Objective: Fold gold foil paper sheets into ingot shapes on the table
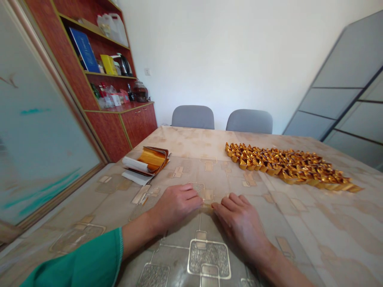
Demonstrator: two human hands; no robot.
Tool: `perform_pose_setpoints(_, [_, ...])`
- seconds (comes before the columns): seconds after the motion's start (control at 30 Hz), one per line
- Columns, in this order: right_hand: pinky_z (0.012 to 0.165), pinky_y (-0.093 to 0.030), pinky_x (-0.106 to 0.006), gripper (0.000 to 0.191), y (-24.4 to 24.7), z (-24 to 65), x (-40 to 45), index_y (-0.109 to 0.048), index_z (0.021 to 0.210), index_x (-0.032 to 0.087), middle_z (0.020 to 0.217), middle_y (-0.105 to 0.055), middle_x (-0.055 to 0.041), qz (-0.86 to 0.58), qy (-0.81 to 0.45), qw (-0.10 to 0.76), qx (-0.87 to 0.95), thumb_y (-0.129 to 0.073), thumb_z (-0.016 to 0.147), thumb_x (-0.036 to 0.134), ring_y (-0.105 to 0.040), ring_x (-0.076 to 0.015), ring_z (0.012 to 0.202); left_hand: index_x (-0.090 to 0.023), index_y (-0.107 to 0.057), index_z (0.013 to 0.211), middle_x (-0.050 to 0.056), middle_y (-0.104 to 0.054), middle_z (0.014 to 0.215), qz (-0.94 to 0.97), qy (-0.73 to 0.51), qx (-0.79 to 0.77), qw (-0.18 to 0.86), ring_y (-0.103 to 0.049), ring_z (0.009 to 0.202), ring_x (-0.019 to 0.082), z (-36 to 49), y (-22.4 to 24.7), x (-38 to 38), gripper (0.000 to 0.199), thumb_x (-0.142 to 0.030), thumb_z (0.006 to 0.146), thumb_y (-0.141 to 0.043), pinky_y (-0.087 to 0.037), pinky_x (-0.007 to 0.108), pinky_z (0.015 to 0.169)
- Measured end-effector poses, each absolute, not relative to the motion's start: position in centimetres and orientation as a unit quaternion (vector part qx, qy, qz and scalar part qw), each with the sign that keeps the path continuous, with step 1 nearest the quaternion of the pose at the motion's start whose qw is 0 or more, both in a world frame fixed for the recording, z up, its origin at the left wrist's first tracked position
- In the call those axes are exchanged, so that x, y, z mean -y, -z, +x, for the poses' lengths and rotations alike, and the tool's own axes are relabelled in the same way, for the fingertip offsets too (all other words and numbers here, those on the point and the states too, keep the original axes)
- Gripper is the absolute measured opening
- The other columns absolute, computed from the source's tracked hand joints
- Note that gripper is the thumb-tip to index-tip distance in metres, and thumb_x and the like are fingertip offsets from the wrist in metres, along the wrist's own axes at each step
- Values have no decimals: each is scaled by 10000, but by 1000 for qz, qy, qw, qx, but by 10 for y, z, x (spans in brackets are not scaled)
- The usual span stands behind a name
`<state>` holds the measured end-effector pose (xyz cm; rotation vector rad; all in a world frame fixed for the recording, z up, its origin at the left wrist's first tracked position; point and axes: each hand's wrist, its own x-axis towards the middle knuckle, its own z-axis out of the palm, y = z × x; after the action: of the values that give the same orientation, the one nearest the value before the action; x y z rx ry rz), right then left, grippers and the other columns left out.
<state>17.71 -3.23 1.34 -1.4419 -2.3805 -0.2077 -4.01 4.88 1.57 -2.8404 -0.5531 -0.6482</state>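
Note:
My left hand (180,204) and my right hand (238,217) rest close together at the middle of the table, fingers curled and pinched. Between their fingertips shows a thin yellowish edge of gold foil paper (207,205), mostly hidden by the fingers. Beyond my left hand lies a curled stack of gold foil paper (154,158) with white sheets at its left side. To the right, past my right hand, stand many folded gold paper ingots (287,165), packed in close rows.
A patterned cover lies over the table (185,143). Two grey chairs (193,116) stand at its far side against the white wall. On the left are a glass door (38,131) and a reddish cabinet (139,123) holding jugs, a kettle and bottles. Grey panels (344,71) lean at the right.

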Motion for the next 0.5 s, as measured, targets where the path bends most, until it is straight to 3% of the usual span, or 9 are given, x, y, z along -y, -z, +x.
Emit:
perform_pose_setpoints(0.1, [674,-264,-343,121,-14,183,33,-670,942,198,775,-620,-40,-524,78,201,824,-564,917,145,-473,-223,771,-164,-666,767,33,-644,704,-935,245,252,41,-549,678,164,-49,-17,-57,283,-226,970,-479,-395,270,618])
perform_pose_setpoints(0.17, [669,-266,-347,165,-14,186,33,-673,937,182,763,-611,-54,-550,91,235,796,-517,928,131,-458,-224,757,-156,-679,780,48,-670,747,-893,282,344,-69,-581,717,177,-49,-18,-54,250,-229,943,-504,-421,288,661])
perform_pose_setpoints(0.23, [663,-264,-354,202,-15,185,34,-676,914,178,742,-600,-60,-565,104,260,776,-481,945,139,-448,-225,744,-154,-674,769,32,-675,736,-824,294,402,-270,-592,697,167,-41,-18,-42,220,-257,912,-542,-434,284,659])
perform_pose_setpoints(0.3, [657,-263,-361,219,-16,180,35,-681,900,183,727,-592,-59,-553,113,271,779,-470,958,171,-446,-228,734,-149,-681,901,43,-693,825,-708,297,383,-513,-620,735,164,-27,-15,-24,236,-322,925,-523,-462,275,654])
perform_pose_setpoints(0.37, [657,-272,-365,216,-16,172,38,-687,943,178,738,-600,-60,-527,120,272,796,-474,964,205,-451,-231,726,-148,-660,1014,59,-691,927,-594,290,320,-679,-639,822,173,-10,-11,-9,278,-388,884,-608,-479,275,694])
perform_pose_setpoints(0.43, [682,-299,-374,231,-17,165,41,-671,1068,149,807,-633,-75,-504,119,268,813,-486,967,242,-475,-239,756,-132,-651,981,72,-691,930,-502,324,294,-746,-647,822,172,2,-6,-1,330,-425,832,-684,-497,301,756])
perform_pose_setpoints(0.5, [727,-333,-385,292,-17,161,44,-634,1172,137,882,-651,-87,-485,89,270,827,-523,956,297,-505,-251,813,-121,-650,964,82,-693,940,-454,371,312,-747,-645,848,178,7,-3,-4,355,-427,800,-726,-504,314,792])
